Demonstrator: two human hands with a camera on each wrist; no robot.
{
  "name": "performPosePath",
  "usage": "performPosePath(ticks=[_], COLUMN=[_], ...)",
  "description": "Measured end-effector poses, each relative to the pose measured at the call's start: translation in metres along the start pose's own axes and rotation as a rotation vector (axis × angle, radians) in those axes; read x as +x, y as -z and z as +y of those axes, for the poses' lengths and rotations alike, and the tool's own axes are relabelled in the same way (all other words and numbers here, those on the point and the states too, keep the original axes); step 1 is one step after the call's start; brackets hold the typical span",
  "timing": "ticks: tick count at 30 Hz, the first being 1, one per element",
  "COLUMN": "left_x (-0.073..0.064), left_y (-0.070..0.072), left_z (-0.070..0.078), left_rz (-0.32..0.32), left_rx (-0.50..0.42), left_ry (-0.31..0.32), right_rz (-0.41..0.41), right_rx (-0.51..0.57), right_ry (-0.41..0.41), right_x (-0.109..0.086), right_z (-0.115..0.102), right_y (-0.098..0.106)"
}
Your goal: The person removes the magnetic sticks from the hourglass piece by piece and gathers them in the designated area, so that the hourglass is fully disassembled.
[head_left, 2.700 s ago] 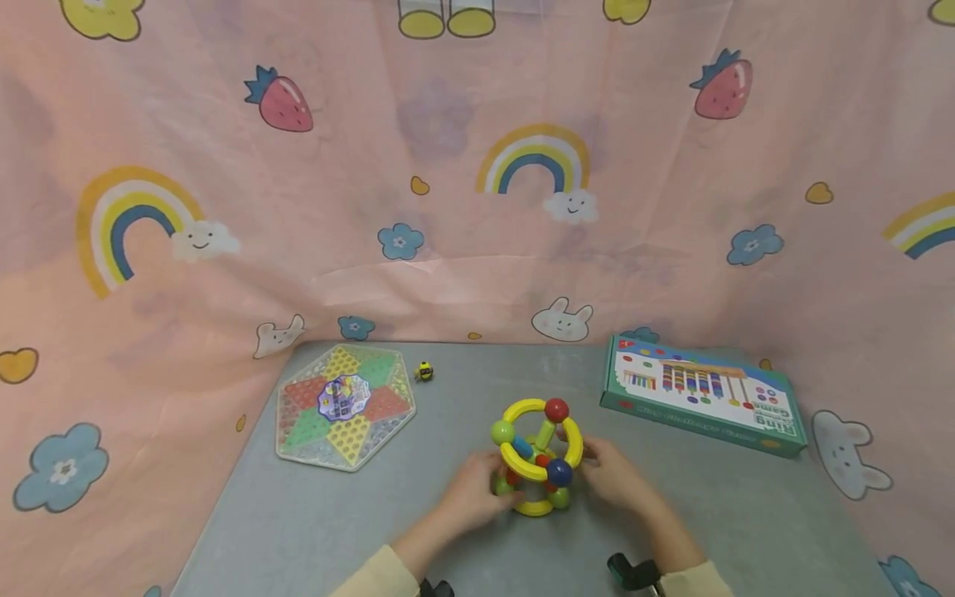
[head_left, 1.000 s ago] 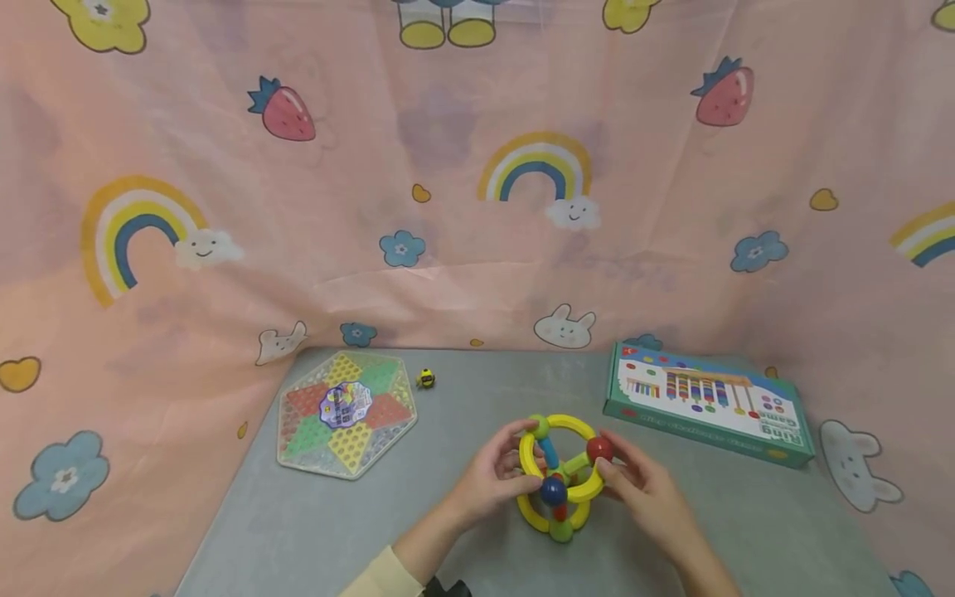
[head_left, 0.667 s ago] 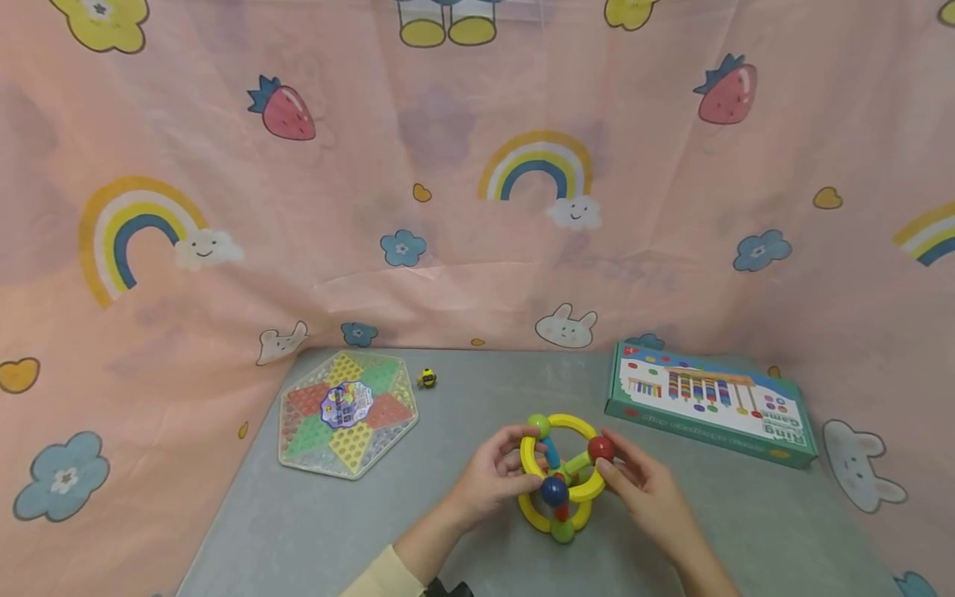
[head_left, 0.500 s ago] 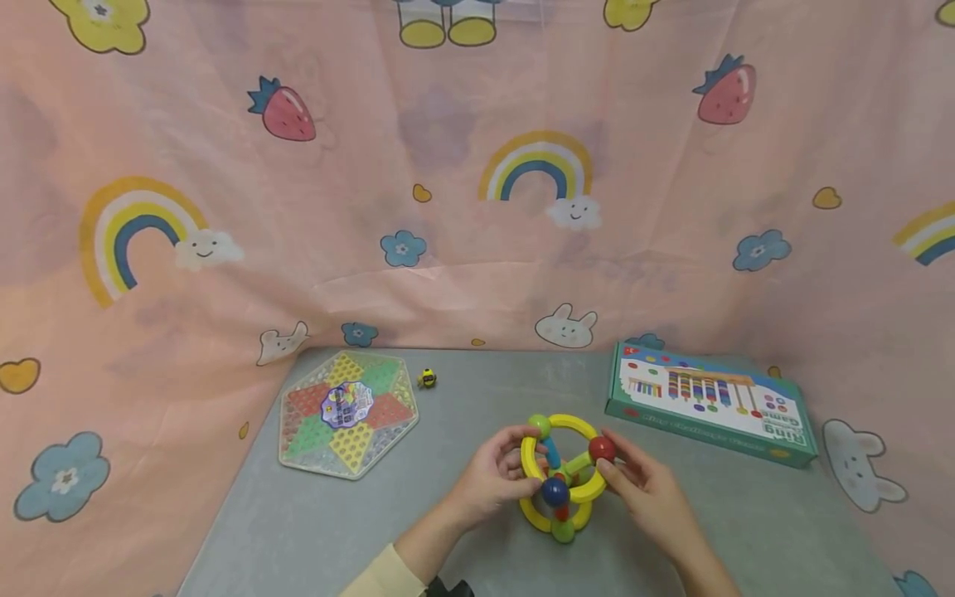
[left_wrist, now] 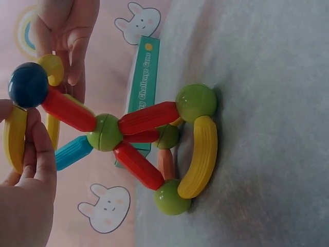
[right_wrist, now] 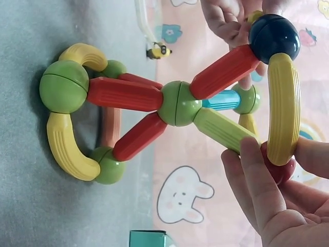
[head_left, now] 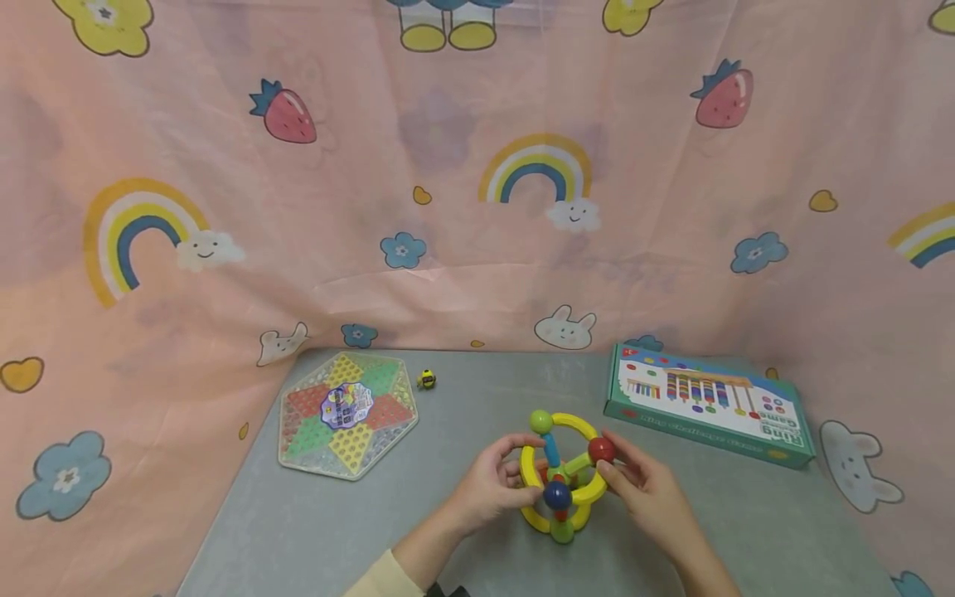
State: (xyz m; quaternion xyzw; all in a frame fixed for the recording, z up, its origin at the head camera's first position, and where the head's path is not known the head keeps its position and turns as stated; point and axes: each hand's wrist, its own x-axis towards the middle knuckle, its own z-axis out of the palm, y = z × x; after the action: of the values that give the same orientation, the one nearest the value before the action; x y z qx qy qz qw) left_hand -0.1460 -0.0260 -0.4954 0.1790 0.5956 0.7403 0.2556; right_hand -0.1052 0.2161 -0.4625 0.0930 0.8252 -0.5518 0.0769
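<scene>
A magnetic ball-and-rod model (right_wrist: 180, 103) stands on the grey table, its lower ring of yellow curved rods and green balls resting on it. Red rods rise to a central green ball; red, blue and light green rods spread above to a blue ball (head_left: 557, 496), a green ball (head_left: 541, 421) and a red ball (head_left: 601, 450). Yellow curved rods link these at the top. My left hand (head_left: 492, 489) pinches the upper yellow curved rod (left_wrist: 15, 139) beside the blue ball. With thumb and fingers, my right hand (head_left: 649, 493) holds the red ball on the other side.
Back left lies a hexagonal Chinese checkers board (head_left: 347, 414) with a label in the middle. A small yellow and black bee figure (head_left: 426, 379) stands beside it. At the back right is a green Ring Challenge Game box (head_left: 709, 404). Behind the table hangs a pink patterned cloth (head_left: 477, 166).
The model has been turned and shifted slightly right since the earliest frame. My left fingers have slid from the top green ball down to the yellow rod; my right hand has come to the red ball.
</scene>
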Motion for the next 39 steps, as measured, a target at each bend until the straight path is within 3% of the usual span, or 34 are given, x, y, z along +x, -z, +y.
performPosePath(ticks=[6, 15, 18, 25, 29, 35, 39], left_x=[-0.005, -0.011, -0.013, -0.019, -0.024, -0.035, -0.045], left_y=[0.006, 0.014, 0.02, 0.045, 0.063, 0.095, 0.116], left_z=[-0.003, -0.007, -0.009, -0.014, -0.018, -0.026, -0.029], left_rz=[-0.011, 0.125, 0.145, 0.237, 0.258, 0.288, 0.3], left_rx=[-0.02, -0.002, 0.028, 0.277, 0.326, 0.627, 0.717], left_ry=[-0.013, -0.112, -0.124, -0.157, -0.112, -0.078, -0.026], right_rz=[-0.005, -0.016, -0.014, -0.017, -0.02, -0.019, -0.018], right_rx=[-0.01, -0.019, -0.032, -0.045, -0.047, -0.05, -0.06], right_ry=[-0.009, 0.005, 0.007, 0.007, 0.008, 0.01, -0.005], right_x=[0.0, 0.0, 0.0, 0.001, 0.0, -0.001, -0.001], right_z=[0.0, 0.0, -0.001, 0.0, -0.001, -0.002, -0.002], right_y=[0.001, 0.003, 0.003, 0.002, 0.003, 0.002, 0.001])
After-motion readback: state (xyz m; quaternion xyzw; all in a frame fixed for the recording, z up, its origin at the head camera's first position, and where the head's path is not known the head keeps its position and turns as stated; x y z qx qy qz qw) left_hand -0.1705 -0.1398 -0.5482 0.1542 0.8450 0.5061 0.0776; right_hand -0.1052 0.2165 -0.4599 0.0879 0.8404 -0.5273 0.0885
